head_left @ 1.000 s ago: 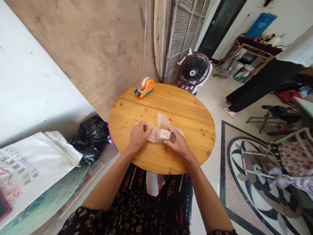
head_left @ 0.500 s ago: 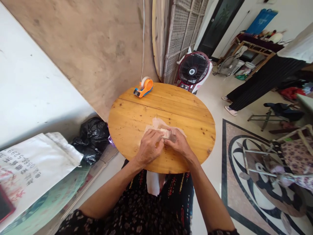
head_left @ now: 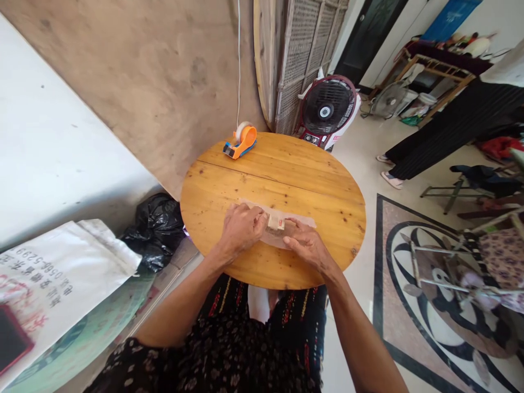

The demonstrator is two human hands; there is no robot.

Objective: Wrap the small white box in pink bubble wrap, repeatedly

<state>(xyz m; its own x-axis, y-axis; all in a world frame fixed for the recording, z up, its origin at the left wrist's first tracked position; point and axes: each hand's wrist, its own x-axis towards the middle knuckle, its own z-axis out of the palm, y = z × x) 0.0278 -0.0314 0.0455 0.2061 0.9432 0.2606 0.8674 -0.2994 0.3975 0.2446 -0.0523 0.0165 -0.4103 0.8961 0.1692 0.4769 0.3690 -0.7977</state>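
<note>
A small brown packet with a pale label (head_left: 277,223) lies inside a clear plastic bag (head_left: 302,220) spread flat on the round wooden table (head_left: 311,180). My left hand (head_left: 240,228) rests on the bag's left part, fingers curled and pinching at the packet's left end. My right hand (head_left: 308,244) lies on the bag's near right side, its fingers bent down onto the packet.
An orange tape dispenser (head_left: 241,141) stands at the table's far left edge. A black rubbish bag (head_left: 158,226) and a white printed sack (head_left: 53,278) lie on the floor to the left. A red fan (head_left: 326,112) stands behind the table. A person's legs (head_left: 446,131) are at right.
The bag's raised flap has been pressed down flat across the table. My left hand moved from the bag's left end onto the packet, then slid back a little to the left.
</note>
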